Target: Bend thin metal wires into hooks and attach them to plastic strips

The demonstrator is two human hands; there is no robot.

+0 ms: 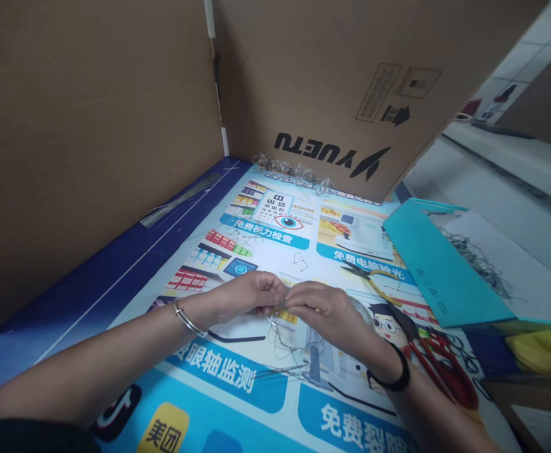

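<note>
My left hand and my right hand meet over the printed mat, fingertips pinched together. Thin silvery wire hangs in a loop just under the fingertips and seems to run up between them; the exact spot where it is gripped is hidden by the fingers. Below the hands lie straight wire pieces and loose, tangled loops. A small bent wire rests on the mat beyond the hands. Pliers with yellowish handles lie to the right of my right hand.
Cardboard walls rise at the back and left. Tangled wire bits line their foot. A bundle of straight wires lies at left. On the right are a turquoise box with a wire heap and red-handled scissors.
</note>
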